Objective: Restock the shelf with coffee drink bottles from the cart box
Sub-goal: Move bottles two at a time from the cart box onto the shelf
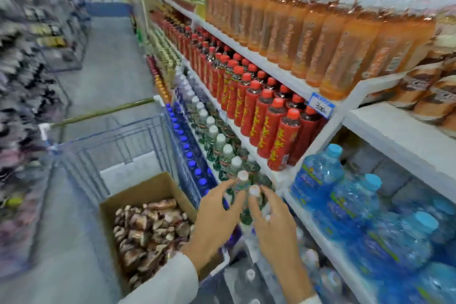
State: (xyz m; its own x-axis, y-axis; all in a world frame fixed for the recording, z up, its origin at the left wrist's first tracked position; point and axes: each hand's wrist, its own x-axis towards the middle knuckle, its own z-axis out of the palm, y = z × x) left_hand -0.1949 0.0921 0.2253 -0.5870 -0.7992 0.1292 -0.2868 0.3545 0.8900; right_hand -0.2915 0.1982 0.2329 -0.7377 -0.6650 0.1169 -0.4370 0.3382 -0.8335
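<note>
Down low at the shelf (394,128), both grips reach among a row of green bottles (217,136) with white caps. The left grip (219,215) has its thumb and fingers spread on either side of the nearest bottle's neck; the blur hides whether they close on it, so I cannot tell if it has hold. The right grip (274,224) is just beside it, fingers straight and splayed, wide open and holding nothing, the fingertips at a second white cap. A pale sleeve (170,281) covers the left forearm. The coffee bottles (148,229), brown and packed tight, lie in the box (145,190), which sits open-topped in the cart (118,140) to the left of the grips, and neither grip touches them. The cart stands close against the shelf, its green handle (103,112) at the far end. More brown bottles (431,96) stand on the upper shelf at the far right, too blurred to say whether they are the same drink. Orange bottles (308,32) fill the top board, red bottles (271,116) with red caps the board below, and a blue price tag (322,103) hangs on the edge between them. Blue jugs (357,205) crowd the bay to the right of the grips. Blue-capped bottles (182,138) run along the lowest row beside the cart. The floor (108,69) is grey, with blurred racks on the left of the aisle.
</note>
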